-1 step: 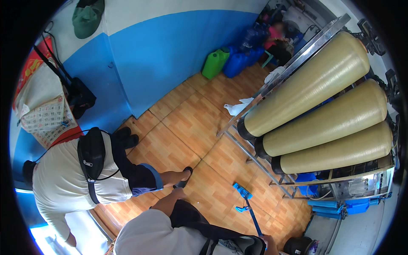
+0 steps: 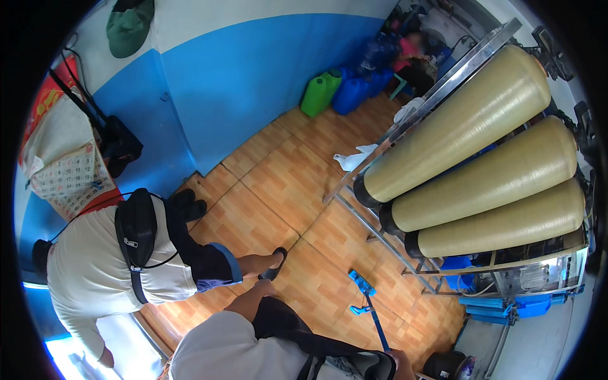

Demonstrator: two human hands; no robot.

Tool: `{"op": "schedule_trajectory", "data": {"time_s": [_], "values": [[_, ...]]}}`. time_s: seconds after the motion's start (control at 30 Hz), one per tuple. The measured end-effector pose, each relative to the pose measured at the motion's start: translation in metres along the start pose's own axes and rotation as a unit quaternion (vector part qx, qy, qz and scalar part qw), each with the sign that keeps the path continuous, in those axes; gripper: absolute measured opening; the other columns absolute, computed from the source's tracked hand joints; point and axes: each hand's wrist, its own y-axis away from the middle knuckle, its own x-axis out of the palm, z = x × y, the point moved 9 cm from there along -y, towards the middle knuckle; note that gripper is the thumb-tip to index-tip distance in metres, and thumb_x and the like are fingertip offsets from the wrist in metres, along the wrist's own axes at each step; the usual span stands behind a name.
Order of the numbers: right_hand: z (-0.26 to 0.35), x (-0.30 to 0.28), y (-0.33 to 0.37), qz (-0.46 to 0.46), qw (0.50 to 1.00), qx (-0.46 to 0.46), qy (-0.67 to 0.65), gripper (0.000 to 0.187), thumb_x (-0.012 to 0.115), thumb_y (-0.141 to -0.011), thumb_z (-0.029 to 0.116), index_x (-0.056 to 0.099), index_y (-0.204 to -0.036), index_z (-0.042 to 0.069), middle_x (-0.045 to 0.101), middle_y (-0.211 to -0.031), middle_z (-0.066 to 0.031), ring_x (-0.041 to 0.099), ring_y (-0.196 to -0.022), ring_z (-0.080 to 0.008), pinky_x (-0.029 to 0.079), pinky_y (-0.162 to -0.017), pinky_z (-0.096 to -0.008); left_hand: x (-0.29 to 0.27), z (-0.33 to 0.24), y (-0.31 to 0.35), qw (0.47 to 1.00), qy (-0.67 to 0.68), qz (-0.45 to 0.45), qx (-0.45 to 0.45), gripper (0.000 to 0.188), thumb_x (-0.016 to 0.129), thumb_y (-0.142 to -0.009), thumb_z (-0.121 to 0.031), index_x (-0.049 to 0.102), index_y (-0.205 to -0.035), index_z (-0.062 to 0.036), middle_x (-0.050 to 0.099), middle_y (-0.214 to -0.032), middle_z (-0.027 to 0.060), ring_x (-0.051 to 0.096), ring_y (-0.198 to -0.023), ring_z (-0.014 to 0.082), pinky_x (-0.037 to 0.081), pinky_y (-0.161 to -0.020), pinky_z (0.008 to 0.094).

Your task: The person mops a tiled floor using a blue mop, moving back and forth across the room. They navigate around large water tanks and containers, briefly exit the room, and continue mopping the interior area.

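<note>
My right hand is at the bottom edge, closed around the upper end of a blue mop handle. The pole slants away to a blue mop head on the wood-patterned tile floor, with a blue lever partway along it. Below my pale sleeve, my left hand is beside my dark shorts; its fingers are too indistinct to read. A dark bag with a strap crosses my front.
At left a person in a white shirt bends over a bright white surface. Three tan cylindrical tanks lie slanted in view on a metal frame. Green and blue jugs stand by the wall; another person sits beyond.
</note>
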Motion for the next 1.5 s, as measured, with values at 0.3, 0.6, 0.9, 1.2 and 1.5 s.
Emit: {"op": "schedule_trajectory", "data": {"time_s": [0.3, 0.6, 0.9, 1.2, 1.5], "values": [[-0.056, 0.06, -0.021, -0.007, 0.98, -0.18, -0.079, 0.017, 0.041, -0.089, 0.033, 0.049, -0.088, 0.018, 0.047, -0.049, -0.0068, 0.046, -0.034, -0.0198, 0.036, -0.03, -0.0342, -0.05, 0.041, 0.044, 0.999, 0.027, -0.016, -0.031, 0.038, 0.066, -0.07, -0.02, 0.057, -0.1, 0.002, 0.062, -0.094, 0.0189, 0.061, -0.088, 0.0313, 0.048, -0.07, 0.0436], [-0.301, 0.179, 0.104, -0.117, 0.985, -0.02, -0.126, 0.052, 0.055, -0.076, 0.012, 0.049, -0.127, 0.024, 0.048, -0.051, -0.0025, 0.046, -0.037, -0.0135, 0.038, -0.035, -0.0296, -0.102, -0.022, 0.106, 0.986, -0.163, 0.035, 0.022, 0.029, 0.065, -0.066, -0.028, 0.064, -0.071, 0.0003, 0.064, -0.075, 0.0197, 0.063, -0.074, 0.0308, 0.047, -0.069, 0.0389], [-0.606, 0.271, 0.313, -0.016, 0.976, 0.182, -0.122, 0.054, 0.063, -0.071, 0.007, 0.055, -0.12, 0.029, 0.061, -0.068, -0.005, 0.057, -0.054, -0.0146, 0.049, -0.05, -0.0304, -0.021, -0.136, 0.188, 0.966, -0.203, 0.092, 0.131, 0.027, 0.068, -0.069, -0.028, 0.061, -0.079, -0.0047, 0.063, -0.075, 0.013, 0.061, -0.074, 0.0264, 0.046, -0.068, 0.0365], [-0.65, 0.213, 0.251, 0.097, 0.961, 0.215, 0.143, 0.032, 0.068, -0.07, 0.014, 0.066, -0.102, 0.018, 0.065, -0.088, -0.0085, 0.063, -0.076, -0.0213, 0.052, -0.063, -0.0334, 0.036, -0.173, 0.213, 0.943, -0.245, 0.123, 0.19, 0.031, 0.067, -0.07, -0.029, 0.057, -0.087, -0.0038, 0.062, -0.08, 0.0145, 0.06, -0.078, 0.0267, 0.047, -0.071, 0.0356], [-0.502, 0.016, 0.154, 0.157, 0.912, 0.134, 0.354, 0.035, 0.07, -0.069, 0.029, 0.066, -0.101, 0.016, 0.064, -0.097, -0.0071, 0.061, -0.088, -0.0206, 0.049, -0.078, -0.0349, -0.001, -0.116, 0.162, 0.935, -0.327, 0.13, 0.048, 0.039, 0.062, -0.074, -0.03, 0.063, -0.095, 0.0033, 0.062, -0.096, 0.0227, 0.061, -0.089, 0.033, 0.046, -0.077, 0.0395]]}}
